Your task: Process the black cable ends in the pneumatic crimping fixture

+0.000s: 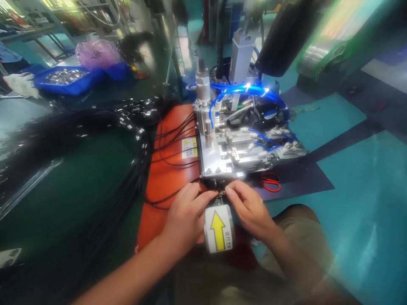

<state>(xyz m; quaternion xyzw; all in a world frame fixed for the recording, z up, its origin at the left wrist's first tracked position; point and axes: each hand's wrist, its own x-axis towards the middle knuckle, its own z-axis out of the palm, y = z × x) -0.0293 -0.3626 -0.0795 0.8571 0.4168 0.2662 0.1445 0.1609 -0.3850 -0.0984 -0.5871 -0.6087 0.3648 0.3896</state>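
Note:
At the front of a silver metal machine (219, 156), my left hand (189, 209) and my right hand (251, 207) meet with their fingertips almost together. Each is closed in a pinch. Between them shows a small shiny metal piece (221, 192), too small to name exactly. My right thumb and forefinger grip its right side, while my left fingertips are at its left. What else my left fingers hold is hidden. Black cables (162, 201) run across an orange surface (155, 182) toward my left hand. Just below the hands is a white plate (208, 228) with a yellow arrow.
A thick bundle of black cables (138, 165) hangs at the left. Behind it stands a blue tray (71, 87) of small metal parts, beside a white glove (21, 84). Red-handled scissors (271, 183) lie right of the machine. Blue air hoses (235, 90) arch over it.

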